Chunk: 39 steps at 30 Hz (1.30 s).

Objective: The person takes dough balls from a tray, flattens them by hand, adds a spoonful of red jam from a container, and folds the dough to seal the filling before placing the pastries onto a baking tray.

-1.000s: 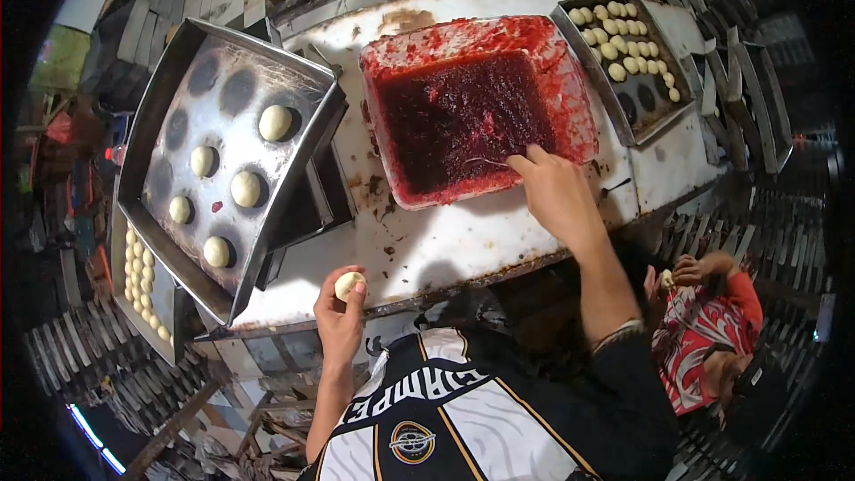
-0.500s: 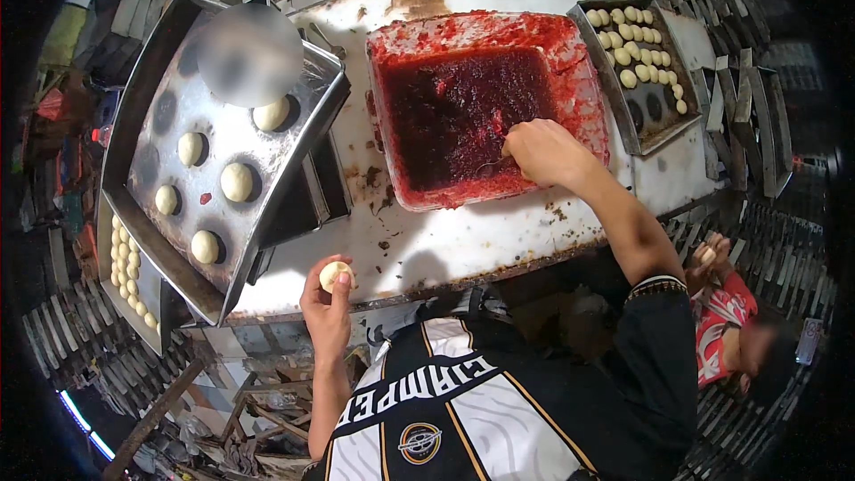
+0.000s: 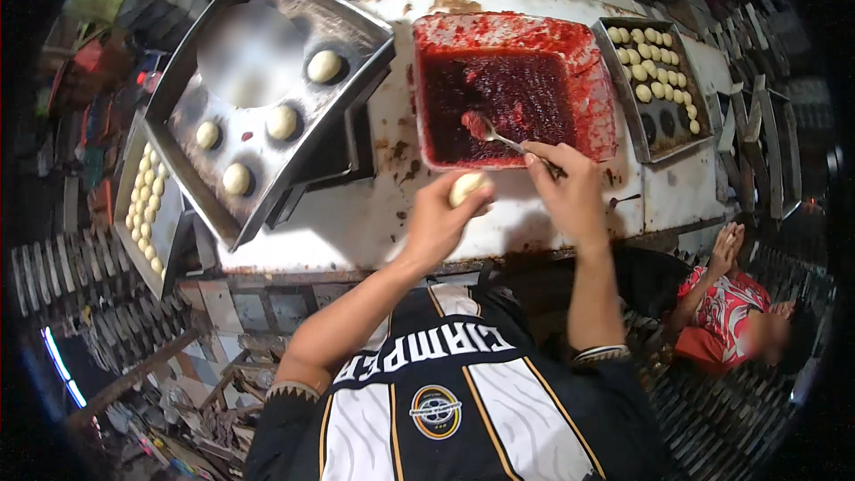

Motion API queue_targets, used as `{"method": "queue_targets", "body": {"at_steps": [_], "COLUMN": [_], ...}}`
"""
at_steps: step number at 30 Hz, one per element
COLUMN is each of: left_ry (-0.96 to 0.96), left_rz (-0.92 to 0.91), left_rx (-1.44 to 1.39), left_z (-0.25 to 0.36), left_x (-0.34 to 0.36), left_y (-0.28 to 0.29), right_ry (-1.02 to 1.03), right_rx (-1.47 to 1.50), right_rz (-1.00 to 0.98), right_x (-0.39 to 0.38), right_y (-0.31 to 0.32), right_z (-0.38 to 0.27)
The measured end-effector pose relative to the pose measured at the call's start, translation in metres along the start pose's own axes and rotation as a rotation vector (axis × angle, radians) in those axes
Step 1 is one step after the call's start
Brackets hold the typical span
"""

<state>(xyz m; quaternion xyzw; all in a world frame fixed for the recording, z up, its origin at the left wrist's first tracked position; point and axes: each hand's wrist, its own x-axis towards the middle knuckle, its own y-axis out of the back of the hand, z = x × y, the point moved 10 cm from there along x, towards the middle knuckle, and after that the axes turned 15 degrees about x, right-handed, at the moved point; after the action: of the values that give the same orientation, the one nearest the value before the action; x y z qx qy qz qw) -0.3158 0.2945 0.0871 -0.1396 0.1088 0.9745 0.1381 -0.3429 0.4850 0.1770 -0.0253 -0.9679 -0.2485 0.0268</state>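
Note:
In my left hand (image 3: 438, 224) is a pale round dough ball (image 3: 468, 191), held by thumb and fingers near the front edge of the tub. My right hand (image 3: 568, 185) grips a metal spoon (image 3: 504, 139), its bowl carrying a lump of red filling over the tub. The clear tub (image 3: 598, 107) holds dark red jam-like filling (image 3: 490, 89), with red smears on its walls. Left of it, a large metal tray (image 3: 307, 151) carries several dough balls spaced apart, such as one dough ball (image 3: 281, 122); part of this tray is blurred out.
A smaller tray (image 3: 663, 144) with rows of dough balls stands right of the tub. Another tray (image 3: 174, 214) of balls sits low at the left. A dark-stained spoon (image 3: 625, 200) lies on the white table (image 3: 392, 232). A person in red (image 3: 726, 312) is at the right.
My left hand has brought the dough ball rightward and up to the tub's front edge. My right hand has drawn back toward me, lifting the spoon with red filling on it.

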Motion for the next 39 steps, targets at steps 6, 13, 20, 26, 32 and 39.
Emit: {"method": "queue_targets", "body": {"at_steps": [6, 13, 20, 26, 32, 39], "left_ry": [-0.066, 0.177, 0.397, 0.214, 0.017, -0.238], "left_rz": [0.212, 0.105, -0.231, -0.129, -0.138, 0.063], "left_rx": [-0.226, -0.764, -0.908, -1.183, -0.827, -0.187], "left_z": [0.04, 0.032, 0.026, -0.043, -0.015, 0.019], "left_x": [-0.037, -0.009, -0.029, -0.044, -0.072, -0.106], "left_y": [-0.032, 0.018, 0.024, 0.071, 0.074, 0.108], "right_ry": [0.405, 0.673, 0.584, 0.57, 0.138, 0.124], "right_rx": [-0.099, -0.303, -0.24, -0.178, -0.393, -0.072], "right_rz": [0.41, 0.341, 0.226, 0.259, 0.282, 0.192], "right_x": [-0.029, -0.076, -0.098, -0.132, -0.193, -0.167], "right_y": [-0.004, 0.003, -0.044, -0.069, -0.106, -0.121], "right_z": [-0.048, -0.071, -0.031, -0.004, 0.199, 0.075]}}
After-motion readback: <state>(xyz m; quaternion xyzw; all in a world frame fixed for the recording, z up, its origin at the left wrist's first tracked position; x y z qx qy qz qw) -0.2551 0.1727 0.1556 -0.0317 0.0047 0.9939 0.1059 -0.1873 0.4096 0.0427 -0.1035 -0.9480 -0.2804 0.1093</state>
